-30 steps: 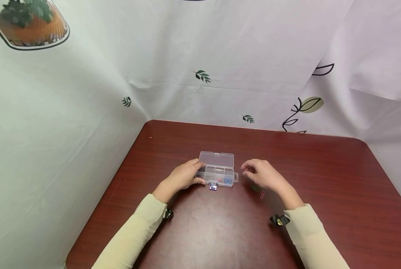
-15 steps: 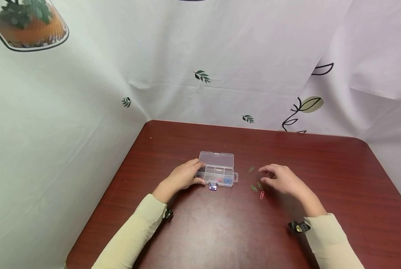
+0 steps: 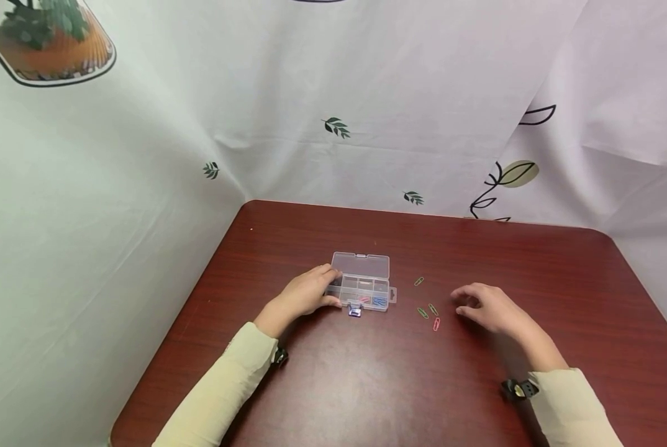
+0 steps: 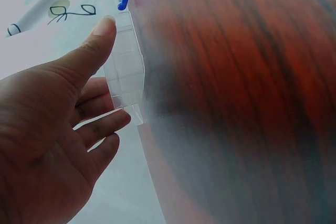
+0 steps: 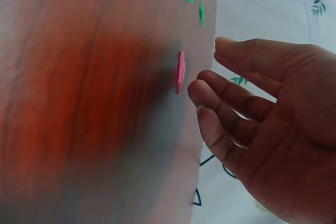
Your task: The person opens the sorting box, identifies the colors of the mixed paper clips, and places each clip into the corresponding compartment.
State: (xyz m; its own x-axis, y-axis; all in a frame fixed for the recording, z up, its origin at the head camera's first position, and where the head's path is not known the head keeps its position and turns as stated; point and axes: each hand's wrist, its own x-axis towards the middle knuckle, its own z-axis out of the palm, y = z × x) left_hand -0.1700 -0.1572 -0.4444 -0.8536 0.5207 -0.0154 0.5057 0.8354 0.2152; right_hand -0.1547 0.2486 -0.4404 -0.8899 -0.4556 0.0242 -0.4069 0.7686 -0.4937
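Note:
A clear plastic compartment box [image 3: 365,292] lies on the table with its lid [image 3: 361,265] folded back. Blue paper clips [image 3: 379,301] fill its front right compartment, and pink ones [image 3: 364,300] show beside them. My left hand [image 3: 304,290] grips the box's left end, thumb at the front; the left wrist view shows the thumb along the box wall [image 4: 128,69]. My right hand [image 3: 490,307] hovers to the right, fingers loosely bent and holding nothing. In the right wrist view, a pink paper clip [image 5: 181,72] lies just beyond its fingertips.
Between box and right hand lie green paper clips [image 3: 423,312] and a pink paper clip [image 3: 436,324], with another green clip [image 3: 419,281] farther back. A blue latch [image 3: 354,310] juts from the box front. White printed cloth [image 3: 367,161] surrounds the brown table [image 3: 333,385].
My right hand has moved right and toward me, away from the box, uncovering the green clips on the table. The left hand and box have stayed in place.

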